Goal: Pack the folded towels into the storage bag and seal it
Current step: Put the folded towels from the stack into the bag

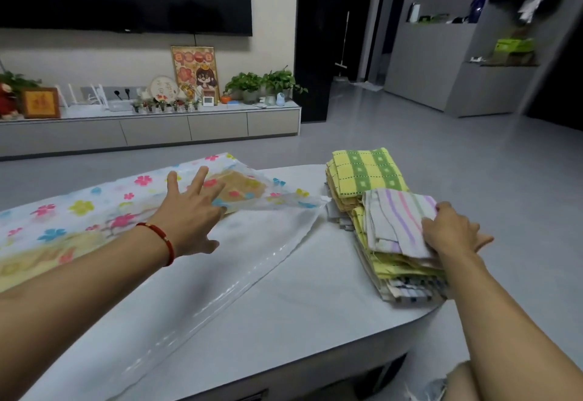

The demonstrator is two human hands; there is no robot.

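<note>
The left hand (192, 211) is lying spread on the clear flowery plastic bag (104, 211); the right hand (451, 231) is pinching the purple-striped folded towel (397, 220), which probably needs lifting flat.

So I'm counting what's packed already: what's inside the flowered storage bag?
Through the storage bag, a tan towel shows near the mouth, by the left hand, and a yellow patch shows at the near left. The flower print hides anything else.
</note>
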